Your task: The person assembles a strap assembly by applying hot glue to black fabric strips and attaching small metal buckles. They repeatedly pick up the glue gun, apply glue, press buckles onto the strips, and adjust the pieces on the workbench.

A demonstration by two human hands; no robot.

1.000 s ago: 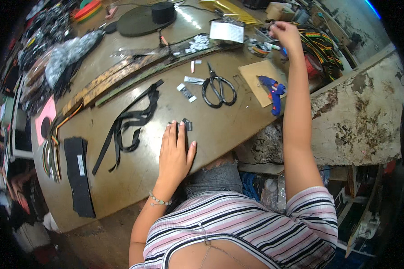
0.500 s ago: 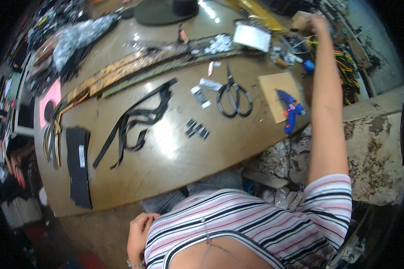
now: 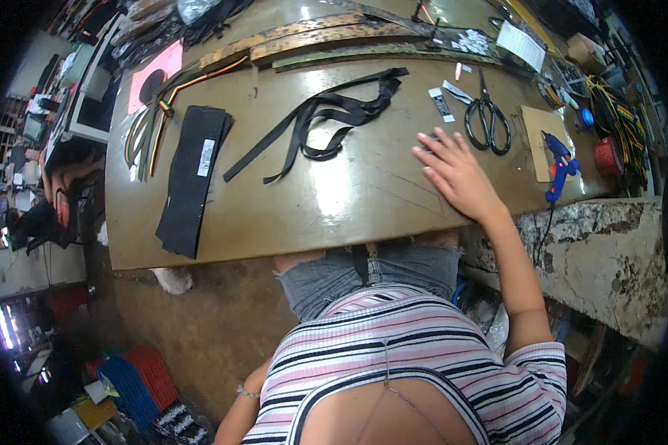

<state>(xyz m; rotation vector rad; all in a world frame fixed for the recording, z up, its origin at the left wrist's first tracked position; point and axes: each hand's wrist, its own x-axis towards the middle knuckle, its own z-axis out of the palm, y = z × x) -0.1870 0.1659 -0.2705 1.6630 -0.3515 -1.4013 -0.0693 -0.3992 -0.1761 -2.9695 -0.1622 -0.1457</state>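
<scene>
My right hand (image 3: 456,176) lies palm down on the brown table (image 3: 274,215), fingers stretched out and slightly apart. A bit of something dark shows at its fingertips; whatever is under the palm is hidden. Close by are large black-handled scissors (image 3: 488,122) and a small black-and-white packet (image 3: 441,105). Farther right, a blue glue gun (image 3: 560,165) rests partly on a tan cardboard piece (image 3: 534,132). Left of the hand lies a tangle of black straps (image 3: 312,122). My left hand (image 3: 257,379) is down beside my body, its fingers hidden behind my shirt.
Stacked dark fabric strips (image 3: 189,185) bear a white label at the left. Beyond them lie striped cords (image 3: 156,122) and a pink sheet (image 3: 163,65). Long patterned strips (image 3: 312,37) cross the back. A red roll (image 3: 607,156) stands at the right, near a worn ledge (image 3: 608,237).
My right hand has come back from the far right corner and now rests flat on the table, over where small black pieces lay. A red roll now shows at right. The view has shifted.
</scene>
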